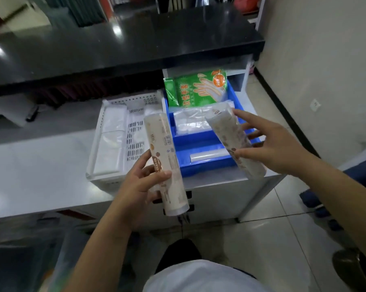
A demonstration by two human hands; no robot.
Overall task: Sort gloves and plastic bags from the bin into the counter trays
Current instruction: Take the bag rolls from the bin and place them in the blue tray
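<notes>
My left hand (140, 186) grips a long cream roll of plastic bags (164, 157) near its lower half, upright above the counter's front edge. My right hand (276, 144) holds a second cream roll (230, 135) between thumb and spread fingers, tilted over the blue tray (201, 142). A green pack of disposable gloves (196, 89) leans at the back of the blue tray. In the tray lie clear plastic bags (190, 121) and a thin clear roll (207, 157). The white perforated tray (135, 102) to the left holds folded white bags (110, 140).
The trays stand on a white counter (41, 165) under a black glossy countertop (114, 49). A dark remote-like object (32, 113) lies at the left. A clear bin (30, 260) sits at lower left on the floor. A wall stands to the right.
</notes>
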